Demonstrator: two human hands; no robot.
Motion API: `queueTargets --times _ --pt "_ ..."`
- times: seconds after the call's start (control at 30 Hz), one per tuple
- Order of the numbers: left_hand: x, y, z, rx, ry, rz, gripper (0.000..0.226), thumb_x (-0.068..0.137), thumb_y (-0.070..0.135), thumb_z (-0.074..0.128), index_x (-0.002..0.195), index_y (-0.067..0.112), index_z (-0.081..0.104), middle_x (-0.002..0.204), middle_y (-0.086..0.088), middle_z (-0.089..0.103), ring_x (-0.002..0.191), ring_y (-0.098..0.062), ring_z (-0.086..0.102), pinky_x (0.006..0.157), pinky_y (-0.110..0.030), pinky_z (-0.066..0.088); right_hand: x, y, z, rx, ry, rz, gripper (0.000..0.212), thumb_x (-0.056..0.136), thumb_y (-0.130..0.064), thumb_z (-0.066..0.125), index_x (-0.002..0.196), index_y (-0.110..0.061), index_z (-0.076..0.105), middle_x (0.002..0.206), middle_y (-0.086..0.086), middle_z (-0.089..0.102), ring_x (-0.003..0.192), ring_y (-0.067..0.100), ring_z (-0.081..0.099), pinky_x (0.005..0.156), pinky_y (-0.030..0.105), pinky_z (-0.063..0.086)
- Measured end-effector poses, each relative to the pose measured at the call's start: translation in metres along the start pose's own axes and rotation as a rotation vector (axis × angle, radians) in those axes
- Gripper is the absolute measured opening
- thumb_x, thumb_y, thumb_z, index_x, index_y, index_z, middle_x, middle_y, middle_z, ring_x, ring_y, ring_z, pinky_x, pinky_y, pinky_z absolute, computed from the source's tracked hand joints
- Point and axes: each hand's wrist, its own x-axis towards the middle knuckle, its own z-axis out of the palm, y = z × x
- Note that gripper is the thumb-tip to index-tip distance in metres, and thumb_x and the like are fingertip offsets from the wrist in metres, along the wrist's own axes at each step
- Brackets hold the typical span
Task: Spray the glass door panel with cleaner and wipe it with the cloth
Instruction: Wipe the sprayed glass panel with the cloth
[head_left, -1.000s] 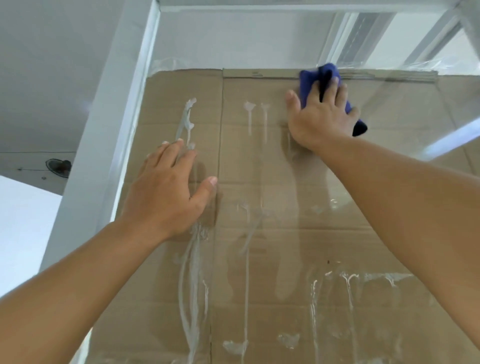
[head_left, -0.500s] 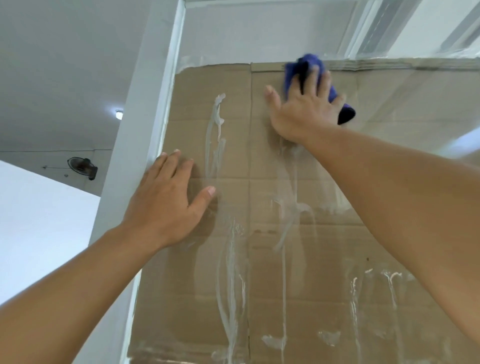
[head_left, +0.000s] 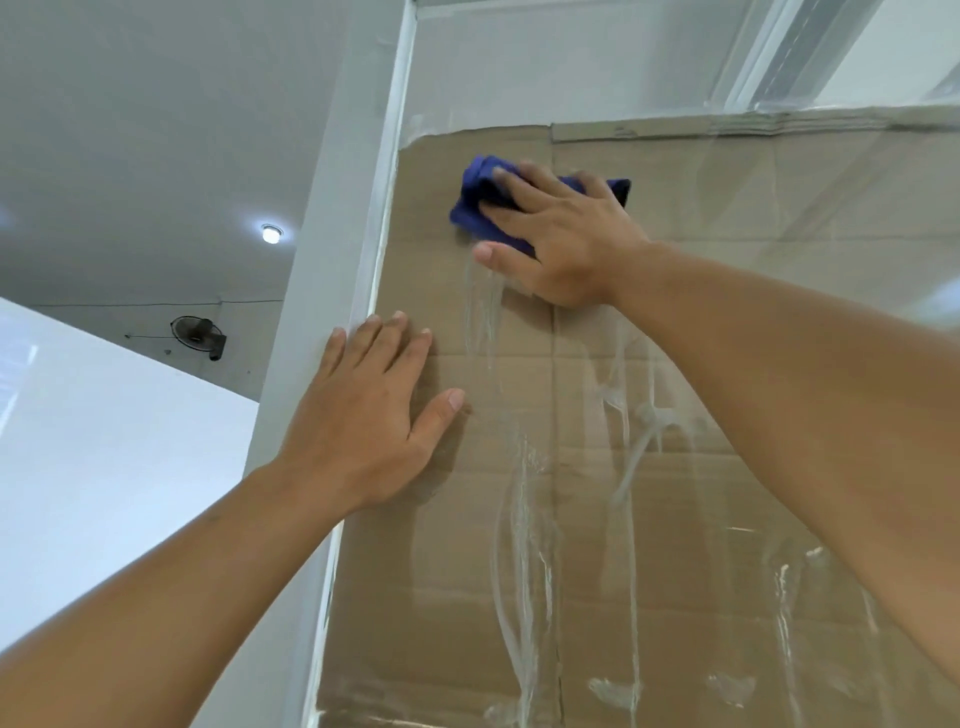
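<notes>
Blue cloth (head_left: 475, 200) now sits further left, nearer white frame (head_left: 332, 260) | right hand (head_left: 563, 236) presses it flat-fingered against glass door panel (head_left: 727, 364) (cleaner streaks (head_left: 514, 499) below) | left hand (head_left: 366, 415) splayed flat on glass, cardboard (head_left: 701, 597) behind.

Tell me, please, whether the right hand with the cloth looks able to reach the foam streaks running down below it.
Probably yes: the right hand presses the blue cloth just above the streaks, with bare glass between; the left hand lies flat off to the side.
</notes>
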Motion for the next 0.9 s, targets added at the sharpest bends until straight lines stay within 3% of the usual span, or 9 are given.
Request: queueTargets --times 0.07,0.2,0.4,0.5,0.57,0.63,0.77,0.83,0.9 --pt "-0.003 -0.005 0.000 -0.039 0.007 0.000 0.086 0.087 0.071 0.006 0.158 0.024 0.015 0.167 0.001 0.001 0.152 -0.013 -0.010 0.121 -0.032 -0.011 0.005 0.006 0.004 -0.004 0.042 0.081 0.071 0.099 -0.070 0.009 0.158 -0.036 0.029 0.171 -0.004 0.010 0.156 0.015 0.003 0.121 0.053 0.012" --pt "-0.010 -0.013 -0.001 -0.119 0.019 0.003 0.084 0.089 0.070 0.014 0.157 0.022 0.017 0.166 0.003 -0.005 0.150 -0.007 -0.018 0.119 -0.026 -0.011 0.025 -0.011 0.002 0.166 0.040 0.661 0.079 0.099 -0.069 0.007 0.163 -0.022 0.014 0.171 0.008 -0.002 0.157 0.027 -0.008 0.121 0.061 0.002" --pt "-0.014 -0.013 -0.002 -0.136 0.011 0.004 0.083 0.089 0.068 0.016 0.157 0.022 0.015 0.166 0.004 -0.011 0.148 -0.007 -0.023 0.115 -0.023 -0.015 0.019 -0.022 0.007 -0.006 0.045 -0.060 0.065 0.101 -0.066 0.009 0.156 -0.040 0.032 0.170 -0.008 0.015 0.156 0.015 0.006 0.120 0.053 0.016" --pt "-0.015 -0.013 -0.003 -0.166 0.007 0.000 0.083 0.089 0.068 0.017 0.157 0.021 0.017 0.166 0.004 -0.010 0.148 -0.007 -0.022 0.117 -0.025 -0.013 0.023 -0.014 0.011 0.052 0.125 0.373 0.066 0.102 -0.062 0.009 0.154 -0.034 0.036 0.169 0.000 0.017 0.155 0.021 0.011 0.115 0.056 0.017" --pt "-0.016 -0.014 -0.002 -0.162 0.007 0.002 0.082 0.089 0.068 0.017 0.157 0.021 0.017 0.166 0.005 -0.010 0.148 -0.007 -0.023 0.117 -0.025 -0.011 0.030 -0.022 0.008 0.125 0.066 0.655 0.077 0.100 -0.067 0.006 0.162 -0.023 0.018 0.171 0.007 0.001 0.157 0.028 -0.004 0.119 0.061 0.007" --pt "-0.017 -0.015 -0.002 -0.153 0.009 0.009 0.082 0.090 0.068 0.017 0.157 0.021 0.018 0.166 0.004 -0.010 0.148 -0.008 -0.024 0.115 -0.024 -0.013 0.032 -0.033 0.006 0.081 0.021 0.521 0.080 0.097 -0.071 0.004 0.162 -0.026 0.012 0.171 0.004 -0.005 0.157 0.028 -0.009 0.119 0.063 0.004" --pt "-0.017 -0.015 0.000 -0.149 0.009 0.015 0.082 0.090 0.068 0.016 0.156 0.020 0.020 0.166 0.002 -0.005 0.149 -0.011 -0.023 0.115 -0.026 -0.014 0.017 -0.026 0.006 -0.008 0.030 -0.057 0.068 0.100 -0.068 0.008 0.157 -0.039 0.031 0.170 -0.007 0.014 0.156 0.016 0.005 0.118 0.054 0.016" --pt "-0.018 -0.015 0.000 -0.160 0.007 0.017 0.082 0.090 0.068 0.016 0.156 0.020 0.021 0.166 0.002 -0.005 0.149 -0.010 -0.023 0.114 -0.025 -0.015 0.014 -0.018 0.011 -0.004 0.099 0.131 0.067 0.100 -0.066 0.009 0.154 -0.038 0.036 0.169 -0.005 0.019 0.156 0.018 0.010 0.117 0.055 0.018" --pt "-0.019 -0.016 0.000 -0.166 0.007 0.026 0.082 0.090 0.068 0.017 0.156 0.019 0.023 0.166 0.002 -0.005 0.149 -0.010 -0.023 0.113 -0.024 -0.016 0.015 -0.020 0.013 0.113 0.113 0.560 0.072 0.100 -0.066 0.007 0.158 -0.029 0.028 0.170 0.003 0.010 0.157 0.025 0.003 0.119 0.060 0.012"
